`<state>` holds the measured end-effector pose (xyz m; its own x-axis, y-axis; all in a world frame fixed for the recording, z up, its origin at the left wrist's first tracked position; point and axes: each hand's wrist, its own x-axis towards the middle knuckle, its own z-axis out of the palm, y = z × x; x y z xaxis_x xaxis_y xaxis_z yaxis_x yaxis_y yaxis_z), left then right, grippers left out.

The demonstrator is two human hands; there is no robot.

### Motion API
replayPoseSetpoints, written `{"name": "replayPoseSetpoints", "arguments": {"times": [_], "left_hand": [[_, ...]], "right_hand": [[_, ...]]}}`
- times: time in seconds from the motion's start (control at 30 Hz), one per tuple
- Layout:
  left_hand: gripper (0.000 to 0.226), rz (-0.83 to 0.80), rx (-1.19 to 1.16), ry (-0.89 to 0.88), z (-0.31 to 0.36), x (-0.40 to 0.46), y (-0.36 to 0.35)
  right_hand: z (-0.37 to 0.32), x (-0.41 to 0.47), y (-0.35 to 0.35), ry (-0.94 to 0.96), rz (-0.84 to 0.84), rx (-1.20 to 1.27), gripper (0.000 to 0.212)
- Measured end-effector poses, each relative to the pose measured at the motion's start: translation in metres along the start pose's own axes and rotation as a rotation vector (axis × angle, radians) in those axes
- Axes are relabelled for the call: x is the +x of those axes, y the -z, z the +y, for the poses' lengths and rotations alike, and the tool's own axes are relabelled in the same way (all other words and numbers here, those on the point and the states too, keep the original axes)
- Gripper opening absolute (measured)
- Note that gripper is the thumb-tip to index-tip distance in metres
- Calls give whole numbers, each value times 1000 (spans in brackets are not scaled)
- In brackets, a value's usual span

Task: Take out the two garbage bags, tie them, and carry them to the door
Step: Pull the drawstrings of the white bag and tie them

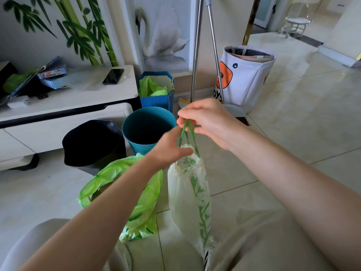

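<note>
White bag: the translucent white plastic garbage bag with a green leaf print is hanging near the centre, its long axis running vertically, straight below both hands.
Drawstrings: the green plastic drawstring loops are rising from the bag's gathered mouth up into the right hand.
Right hand: the right hand is pinching the tops of the drawstrings and carrying the bag's weight; it is the higher, farther hand.
Left hand: the left hand is reaching in from the left, fingers loosely extended and touching the strings just above the bag's neck; it is the nearer hand to the mouth.
Green bag: the crumpled bright green plastic garbage bag is lying on the floor just left of the white one, its mouth seemingly not yet tied.
Bins: the round teal plastic bin is standing farther back, with the black bin to its left.
Judgement: the tying of the white bag appears to be under way.
</note>
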<state>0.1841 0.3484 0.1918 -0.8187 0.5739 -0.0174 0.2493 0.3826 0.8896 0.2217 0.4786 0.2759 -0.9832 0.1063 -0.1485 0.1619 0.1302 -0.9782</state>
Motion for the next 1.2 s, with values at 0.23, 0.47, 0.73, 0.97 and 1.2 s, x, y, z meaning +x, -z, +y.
{"name": "replayPoseSetpoints", "arguments": {"times": [0.23,0.47,0.73,0.97,1.2], "left_hand": [[22,265,-128,151,-24,10,-44],[35,362,-124,148,-44,13,-53],[47,273,23,131,-69,10,-51],[26,159,-65,156,-54,3,-45],[19,308,-283,65,-45,-11,-29]], "right_hand": [[-17,-4,-9,126,28,131,15],[-26,1,2,198,104,300,20],[-22,7,13,183,150,343,12],[-15,9,6,245,83,251,10],[-7,14,5,204,134,208,9]]}}
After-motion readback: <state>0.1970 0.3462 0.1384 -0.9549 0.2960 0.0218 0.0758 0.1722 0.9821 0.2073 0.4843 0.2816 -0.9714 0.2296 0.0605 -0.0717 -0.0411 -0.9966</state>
